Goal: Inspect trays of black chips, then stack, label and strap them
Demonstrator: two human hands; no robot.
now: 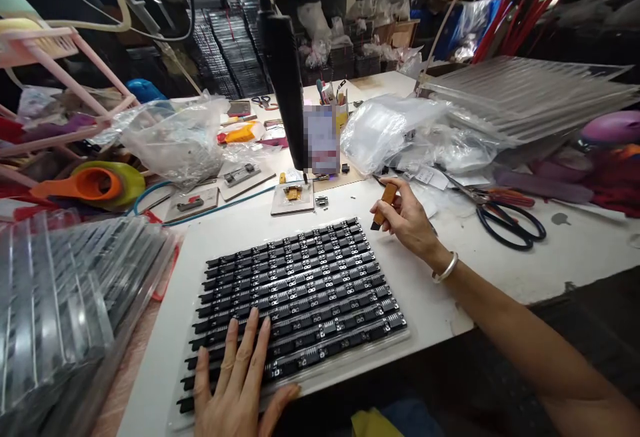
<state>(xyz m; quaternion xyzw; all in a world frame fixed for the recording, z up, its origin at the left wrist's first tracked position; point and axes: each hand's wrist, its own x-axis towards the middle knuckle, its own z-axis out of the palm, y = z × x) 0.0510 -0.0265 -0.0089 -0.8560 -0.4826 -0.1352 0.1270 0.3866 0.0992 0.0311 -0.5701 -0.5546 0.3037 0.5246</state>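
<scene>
A tray of black parts [300, 283] lies on the white table, its long rows packed with small dark pieces showing metallic pins. My left hand [237, 377] rests flat over the tray's near left part, fingers spread and thumb by the near edge. To the right of the tray, my right hand [407, 217] is closed around a small orange-brown block [386, 205] with a dark lower end, held tilted above the table. A small metal part [321, 201] sits just beyond the tray's far edge. Near it stands a flat fixture [293, 198] under a black upright tool [283, 77].
Large scissors [510, 223] lie to the right. Clear plastic bags [395, 130] and stacked clear trays [530, 97] fill the back right. More clear trays [65, 290] stand at left, below a pink rack [75, 83]. Two other fixtures [193, 203] sit behind the tray.
</scene>
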